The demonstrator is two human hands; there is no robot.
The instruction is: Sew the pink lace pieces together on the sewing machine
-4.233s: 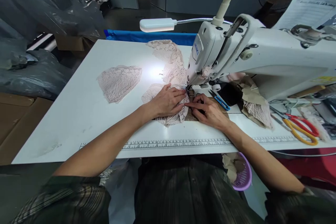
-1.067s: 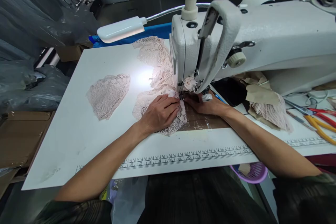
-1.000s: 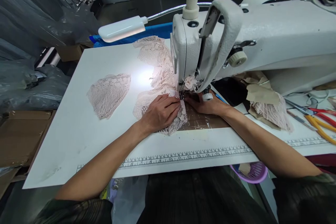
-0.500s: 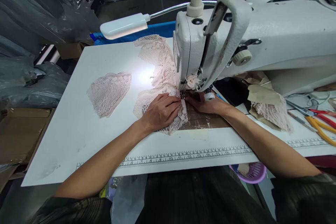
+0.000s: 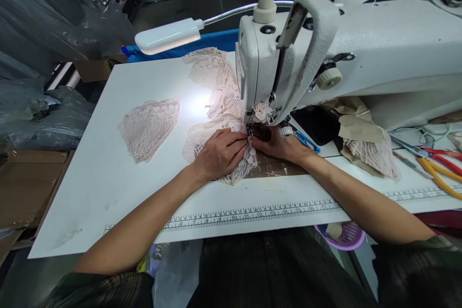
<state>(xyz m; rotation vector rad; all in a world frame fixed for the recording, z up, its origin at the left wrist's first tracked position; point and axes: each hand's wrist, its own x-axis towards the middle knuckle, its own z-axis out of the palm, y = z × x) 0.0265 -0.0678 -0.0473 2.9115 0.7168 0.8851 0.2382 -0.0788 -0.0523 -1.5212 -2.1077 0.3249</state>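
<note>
A pale pink lace piece runs along the left side of the sewing machine and under its presser foot. My left hand lies flat on the lace just left of the needle, fingers stretched out. Close to the presser foot, on the right, my right hand has its thumb and fingers closed at the lace's edge; some of its fingertips are hidden by the machine. A pink fabric rosette hangs on the machine head above them.
Left on the table lies another lace piece. A lamp lights the cloth. To the right are a blue thread snipper, a black object, lace scraps and orange-handled scissors. A purple basket is below.
My right hand has shifted slightly toward me and its thumb now shows more clearly beside the needle. The blue thread snipper has come into fuller view. My left hand stays on the lace.
</note>
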